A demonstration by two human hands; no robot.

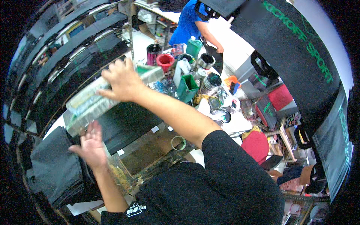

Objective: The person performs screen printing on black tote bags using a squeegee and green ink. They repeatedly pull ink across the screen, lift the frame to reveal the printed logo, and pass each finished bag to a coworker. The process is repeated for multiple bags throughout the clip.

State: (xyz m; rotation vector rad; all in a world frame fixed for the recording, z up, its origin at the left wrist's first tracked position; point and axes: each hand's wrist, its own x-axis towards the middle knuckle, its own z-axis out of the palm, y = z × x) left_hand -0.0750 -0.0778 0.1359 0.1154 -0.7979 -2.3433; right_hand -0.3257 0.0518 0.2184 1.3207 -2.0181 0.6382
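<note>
A whitish, ink-stained screen printing frame [85, 117] stands tilted over the work table, with green ink showing at its far right end. My right hand [122, 81] reaches across from the right, its fingers curled over the frame's upper part. Just below the frame's lower left edge, my left hand [93, 144] is open, fingers spread and palm showing. Its fingertips come close to that edge; whether they touch cannot be made out. Under the frame lies a flat black fabric piece [129, 122] on the table.
A pile of black fabric [56, 165] lies left of my left hand. Beyond my right forearm, a cluttered table holds a red pot [165, 62], a green container [187, 88] and several cans. Racks of black sheets [93, 56] rise at left. A person in blue [189, 24] stands behind.
</note>
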